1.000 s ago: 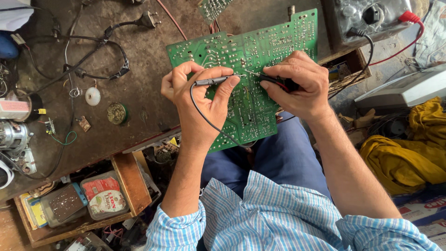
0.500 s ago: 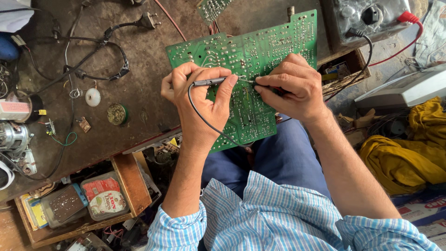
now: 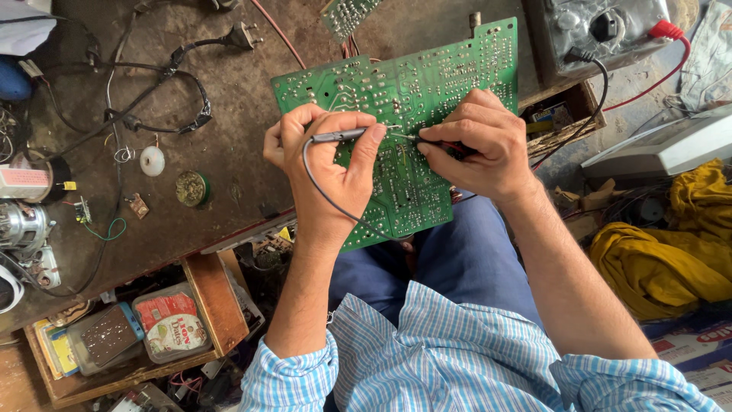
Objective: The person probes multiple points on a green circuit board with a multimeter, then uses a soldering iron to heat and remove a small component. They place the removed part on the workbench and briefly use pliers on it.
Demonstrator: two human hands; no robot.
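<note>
A large green circuit board [image 3: 415, 84] lies solder side up, partly on the workbench and partly over my lap. My left hand [image 3: 324, 172] pinches a black test probe [image 3: 339, 136] with a black lead looping down over the wrist; its metal tip touches the board. My right hand [image 3: 480, 141] grips a red test probe [image 3: 450, 145], mostly hidden by the fingers, its tip meeting the board close to the black probe's tip, near the board's middle.
A grey multimeter [image 3: 602, 27] with a red plug sits at the top right. A black power cord with plug [image 3: 175, 69] crosses the dark workbench [image 3: 229, 152]. A round tin [image 3: 192, 188], a small motor [image 3: 19, 225], an open wooden drawer [image 3: 206, 305] and yellow cloth [image 3: 656, 267] lie around.
My right hand has shifted left and slightly up, bringing the red probe tip close to the black probe. My left hand has stayed in place on the board.
</note>
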